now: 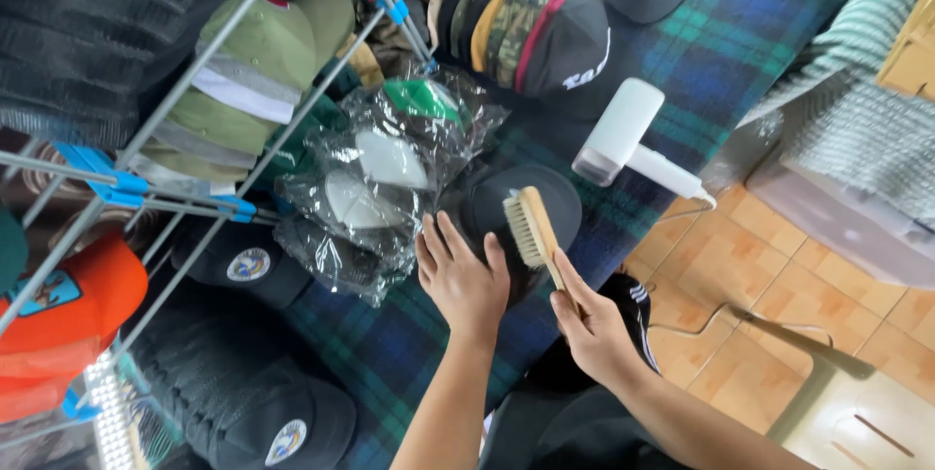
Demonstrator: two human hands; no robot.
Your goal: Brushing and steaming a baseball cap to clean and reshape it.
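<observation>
A: Status of the hands?

B: The left hand (461,280) lies flat, fingers spread, pressing on the black cap (531,205) that sits on the plaid cloth (721,41). The right hand (592,329) is clamped around the handle of the wooden brush (531,228), bristles turned toward the cap's crown.

A: Step in hand?

B: By my reading, brushing the cap's surface while it is held steady. A further stroke calls for steady pressure from the left hand and bristles kept flush on the fabric.

A: Containers and contents?

B: Clear plastic bags (380,178) lie just beside the cap, to its left; each appears to hold one cap, white and green, though glare obscures the detail. A stack of nested caps (516,17) lies above, uncontained. More hang on the wire rack (224,71).

A: Other equipment?

B: A white hair dryer (623,134) rests near the cap, its cord trailing onto the tiled floor (730,265)
</observation>
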